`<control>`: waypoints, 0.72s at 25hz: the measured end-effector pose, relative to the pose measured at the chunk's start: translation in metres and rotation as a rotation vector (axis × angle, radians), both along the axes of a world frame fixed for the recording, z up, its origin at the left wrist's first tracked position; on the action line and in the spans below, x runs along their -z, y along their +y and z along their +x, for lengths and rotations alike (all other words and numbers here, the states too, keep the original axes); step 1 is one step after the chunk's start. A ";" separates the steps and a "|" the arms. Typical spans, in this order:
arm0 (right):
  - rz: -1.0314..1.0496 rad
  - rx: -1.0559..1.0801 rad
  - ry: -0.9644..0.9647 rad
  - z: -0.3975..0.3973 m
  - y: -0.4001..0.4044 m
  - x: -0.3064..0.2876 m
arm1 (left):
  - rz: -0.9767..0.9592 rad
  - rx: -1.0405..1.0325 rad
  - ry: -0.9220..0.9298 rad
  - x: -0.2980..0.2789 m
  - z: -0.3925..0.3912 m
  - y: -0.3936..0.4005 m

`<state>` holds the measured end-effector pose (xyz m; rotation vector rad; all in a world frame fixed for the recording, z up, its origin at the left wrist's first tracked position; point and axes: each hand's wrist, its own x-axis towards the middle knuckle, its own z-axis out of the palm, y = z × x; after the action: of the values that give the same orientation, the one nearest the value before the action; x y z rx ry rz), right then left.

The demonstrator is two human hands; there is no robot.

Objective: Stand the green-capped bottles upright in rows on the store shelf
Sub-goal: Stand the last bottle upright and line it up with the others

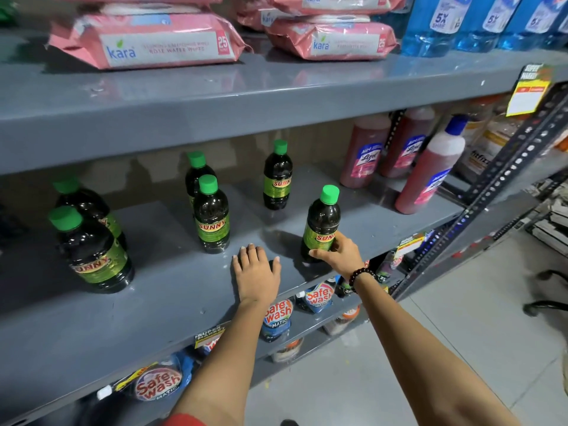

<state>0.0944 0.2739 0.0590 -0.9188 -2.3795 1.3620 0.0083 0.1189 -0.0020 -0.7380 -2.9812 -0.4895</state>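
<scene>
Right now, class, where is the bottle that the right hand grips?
The gripped bottle stands near the middle shelf's front edge, right of the flat left hand.

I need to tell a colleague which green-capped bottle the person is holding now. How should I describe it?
Find the grey middle shelf, below the pink wipes packs. Six green-capped bottles stand there; take the one nearest the front edge on the right. Only this one has the right hand, with a beaded bracelet, on it.

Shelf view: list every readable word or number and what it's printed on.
"SUNNY": green-capped bottles
"kara", "25": pink wipes packs; smaller print too blurred to trust
"5X": blue bottles
"Lizol": red bottles
"Safe wash MATIC": pouches on the lower shelf
"SUPER MARKET": yellow price tag; rest blurred
</scene>
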 end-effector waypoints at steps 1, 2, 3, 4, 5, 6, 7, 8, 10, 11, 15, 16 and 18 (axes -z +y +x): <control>-0.013 -0.002 -0.008 0.001 0.000 0.000 | 0.005 0.006 -0.017 -0.001 0.000 0.000; -0.033 -0.004 -0.013 0.001 -0.002 -0.001 | 0.008 0.018 -0.033 -0.003 -0.002 -0.001; -0.060 -0.001 -0.011 0.001 -0.004 -0.001 | 0.011 0.033 -0.046 -0.005 -0.004 -0.002; -0.089 0.011 0.014 0.002 -0.010 -0.001 | 0.020 0.047 -0.051 -0.008 -0.006 -0.006; -0.106 0.058 0.060 0.004 -0.016 0.001 | 0.045 0.060 -0.046 -0.010 -0.007 -0.011; -0.091 0.149 0.118 0.006 -0.026 0.004 | 0.077 0.069 -0.027 -0.011 -0.007 -0.020; -0.043 0.278 0.173 0.009 -0.037 0.008 | 0.102 0.071 0.007 -0.012 -0.006 -0.032; 0.024 0.408 0.212 0.011 -0.049 0.011 | 0.119 0.071 0.051 -0.012 -0.004 -0.045; 0.134 0.505 0.277 0.010 -0.077 0.013 | 0.128 0.054 0.104 -0.009 0.000 -0.076; 0.158 0.474 0.302 0.007 -0.089 0.013 | 0.130 0.034 0.104 -0.008 0.000 -0.089; 0.188 0.174 0.290 -0.034 -0.144 0.003 | 0.105 -0.098 0.041 -0.014 -0.015 -0.137; 0.162 0.098 0.260 -0.050 -0.155 -0.001 | 0.090 -0.127 0.038 -0.017 -0.021 -0.149; 0.096 -0.014 0.172 -0.085 -0.172 -0.008 | 0.070 -0.177 0.031 -0.016 -0.028 -0.169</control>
<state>0.0097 0.1023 0.0670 -0.7296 -2.3025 1.2641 -0.0198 -0.0504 0.0142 -0.4660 -2.9468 -0.5619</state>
